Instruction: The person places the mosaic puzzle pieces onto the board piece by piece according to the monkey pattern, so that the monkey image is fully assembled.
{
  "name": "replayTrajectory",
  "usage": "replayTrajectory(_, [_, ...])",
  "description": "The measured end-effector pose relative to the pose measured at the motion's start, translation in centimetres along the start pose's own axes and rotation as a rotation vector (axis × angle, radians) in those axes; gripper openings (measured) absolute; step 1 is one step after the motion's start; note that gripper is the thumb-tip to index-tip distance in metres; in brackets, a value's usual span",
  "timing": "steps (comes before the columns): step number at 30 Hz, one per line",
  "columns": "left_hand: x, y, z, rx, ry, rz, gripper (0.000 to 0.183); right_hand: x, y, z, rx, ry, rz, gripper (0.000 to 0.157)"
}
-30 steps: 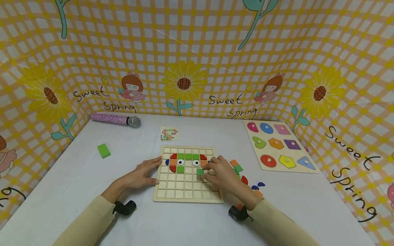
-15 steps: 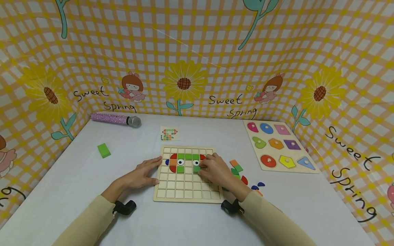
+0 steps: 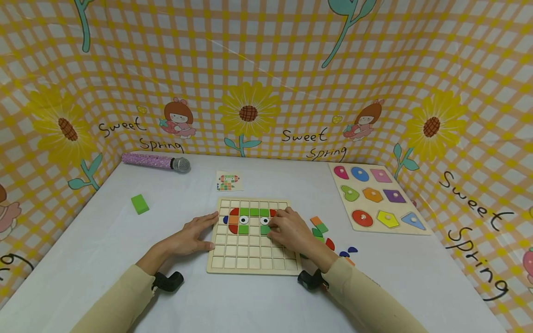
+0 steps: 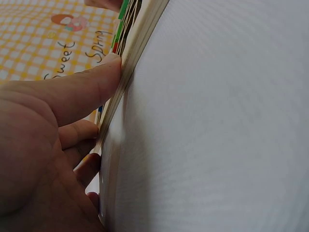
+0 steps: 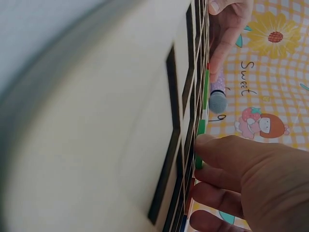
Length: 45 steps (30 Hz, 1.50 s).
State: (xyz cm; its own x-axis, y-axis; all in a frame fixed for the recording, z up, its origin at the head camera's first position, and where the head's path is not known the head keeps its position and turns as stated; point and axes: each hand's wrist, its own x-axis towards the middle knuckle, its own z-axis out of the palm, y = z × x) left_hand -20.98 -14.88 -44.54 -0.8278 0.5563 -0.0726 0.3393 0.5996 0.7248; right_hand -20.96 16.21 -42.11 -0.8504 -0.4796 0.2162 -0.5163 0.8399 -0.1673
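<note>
A wooden grid board (image 3: 255,271) carries a partial tile face: red, orange and green tiles (image 3: 255,212), two white eye tiles (image 3: 244,220) and a blue piece (image 3: 226,219). At its left edge rests my left hand (image 3: 187,238), thumb and fingertips extended against the wooden side. Over the right half, my right hand (image 3: 291,231) pinches a dark green square tile (image 5: 199,161) between thumb and fingers. That tile lies at the cell just below the right eye. My right fingers hide the face's right end.
Loose red, green, orange and blue pieces (image 3: 330,243) lie right of the board. A picture card (image 3: 230,181) is behind it. Further out are a glittery microphone (image 3: 154,162), a light green block (image 3: 139,204) and a shape puzzle (image 3: 362,203). Gingham cloth walls enclose the table.
My right hand has moved slightly left and brought the dark green tile down to the cell under the right eye; it has barely moved in the last half second. My left hand stays put.
</note>
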Motion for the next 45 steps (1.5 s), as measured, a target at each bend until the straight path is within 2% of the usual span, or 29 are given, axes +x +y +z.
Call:
replayTrajectory(6, [0.0,-0.1,0.0,0.003,0.004,-0.001,0.078,0.0,-0.1,0.0,-0.002,0.007,-0.005,0.022])
replayTrajectory(12, [-0.1,0.0,0.1,-0.002,0.006,0.004,0.078,-0.1,-0.1,-0.1,0.003,-0.016,0.028,0.025])
replayTrajectory(18, [-0.1,0.0,0.1,0.002,0.008,0.006,0.078,-0.7,0.1,-1.1,0.032,-0.002,0.082,0.027])
replayTrajectory(26, [0.0,0.0,0.1,0.003,0.009,-0.006,0.078,-3.4,3.1,-3.2,0.057,0.010,0.098,0.031])
replayTrajectory(37, [0.0,0.1,0.1,0.005,0.008,-0.019,0.079,-7.9,7.9,-5.2,0.118,-0.120,0.103,0.030])
replayTrajectory(45, [0.0,0.0,0.1,-0.005,0.006,-0.020,0.079,-9.7,9.6,-5.5,0.114,-0.157,0.055,0.033])
